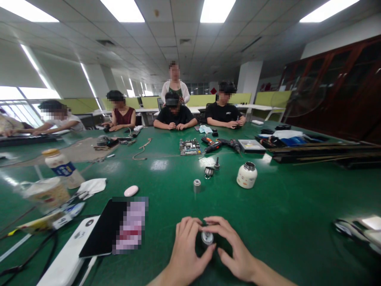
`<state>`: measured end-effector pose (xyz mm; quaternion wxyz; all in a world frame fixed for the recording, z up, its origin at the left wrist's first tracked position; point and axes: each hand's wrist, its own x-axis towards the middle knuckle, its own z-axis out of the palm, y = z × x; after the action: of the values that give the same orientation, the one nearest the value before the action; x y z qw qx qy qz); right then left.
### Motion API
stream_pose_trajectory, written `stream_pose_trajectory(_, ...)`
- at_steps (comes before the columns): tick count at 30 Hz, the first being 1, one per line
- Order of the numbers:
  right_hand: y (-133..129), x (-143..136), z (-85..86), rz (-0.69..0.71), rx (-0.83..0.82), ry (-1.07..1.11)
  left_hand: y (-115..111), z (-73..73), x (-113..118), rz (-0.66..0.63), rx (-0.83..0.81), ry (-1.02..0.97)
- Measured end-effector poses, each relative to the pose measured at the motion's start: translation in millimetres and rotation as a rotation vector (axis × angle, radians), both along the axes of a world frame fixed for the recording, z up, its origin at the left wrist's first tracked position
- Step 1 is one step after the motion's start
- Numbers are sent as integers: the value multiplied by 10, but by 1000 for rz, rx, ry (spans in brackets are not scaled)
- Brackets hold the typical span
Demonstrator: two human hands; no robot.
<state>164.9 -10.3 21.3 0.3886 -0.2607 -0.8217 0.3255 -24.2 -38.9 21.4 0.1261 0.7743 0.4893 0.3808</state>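
Note:
Between my two hands, low in the middle of the head view, is a small metal cylinder (207, 237) with a pale round top face. My left hand (187, 248) curls around its left side, the thumb at its near edge and the fingers beyond it. On the other side my right hand (235, 248) arches over, index fingertip at the cylinder's far edge. The right thumb stands apart from it. Farther up the table is a similar metal cylinder (197, 186), upright. Behind that lie a small metal part with a wire loop (208, 171) and a dark stepped metal piece (217, 163).
A white jar (247, 175) stands right of centre. To the left are a tablet (102, 228), a white power bank (70, 252), a bottle (64, 169) and cables. Farther back are a circuit board (189, 147) and power drills (220, 145). Several people sit across the green table.

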Motion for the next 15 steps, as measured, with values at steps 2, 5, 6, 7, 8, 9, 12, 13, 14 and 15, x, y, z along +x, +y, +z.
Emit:
stream_pose_trajectory(2, 5, 14, -3, -46, -12, -12, 3, -2, 6, -5, -7, 10)
stream_pose_trajectory(5, 21, 9, -20, -175, -41, 49, 16, -8, 5, -8, -3, -6)
stream_pose_trajectory(6, 28, 0, -24, -207, -53, 64, 22, -13, 3, -11, 0, -11)
stream_pose_trajectory(7, 35, -14, -27, -225, -63, 67, 29, -19, 2, -14, 4, -17)
stream_pose_trajectory(8, 41, -31, -27, -231, -74, 58, 37, -26, 2, -17, 9, -22)
stream_pose_trajectory(9, 47, -51, -26, -227, -84, 41, 44, -32, 3, -20, 11, -26)
stream_pose_trajectory(12, 64, -111, -18, -203, -102, 19, 64, -42, 11, -40, -2, -33)
stream_pose_trajectory(13, 69, -127, -16, -203, -104, 30, 68, -40, 15, -48, -6, -36)
stream_pose_trajectory(14, 73, -141, -14, -207, -101, 46, 71, -35, 18, -55, -8, -38)
stream_pose_trajectory(15, 76, -153, -13, -212, -96, 63, 74, -29, 21, -58, -6, -41)
